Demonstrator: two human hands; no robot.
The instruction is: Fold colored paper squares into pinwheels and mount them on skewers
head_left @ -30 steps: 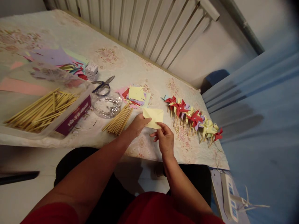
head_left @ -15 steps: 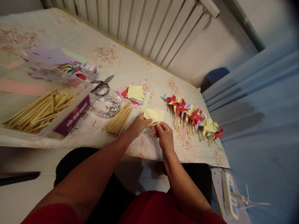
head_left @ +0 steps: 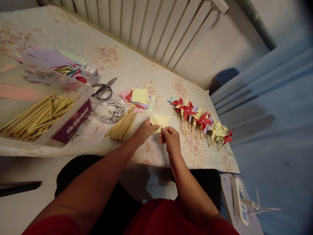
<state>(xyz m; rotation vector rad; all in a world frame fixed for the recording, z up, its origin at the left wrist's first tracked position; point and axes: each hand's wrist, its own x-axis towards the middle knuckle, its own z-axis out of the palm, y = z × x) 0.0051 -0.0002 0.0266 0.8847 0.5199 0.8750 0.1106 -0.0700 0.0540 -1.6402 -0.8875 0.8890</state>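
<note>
A pale yellow paper piece (head_left: pixel 163 120) is held up over the table's near side, its lower part bent inward. My left hand (head_left: pixel 144 131) pinches its left edge, thumb on top. My right hand (head_left: pixel 170 137) is closed on the paper's lower right edge, thumb against fingertips. Just left of my left hand lies a bundle of thin wooden sticks (head_left: pixel 123 125). Behind it sits a stack of cut paper squares (head_left: pixel 141 97), a yellow one uppermost. Several finished paper pinwheels (head_left: pixel 202 120) on sticks lie in a row to the right.
A clear round dish (head_left: pixel 109 112) holds small shiny metal pieces. Scissors (head_left: pixel 104 90) lie behind it. At left stands a clear plastic box (head_left: pixel 84 98) with many sticks (head_left: pixel 39 120); coloured paper (head_left: pixel 46 58) and small white boxes (head_left: pixel 91 70) are behind. A power strip (head_left: pixel 239 202) is at lower right.
The paper's lower edge has been folded further inward, and my right fingers have moved slightly left over it. The whole view has shifted a little.
</note>
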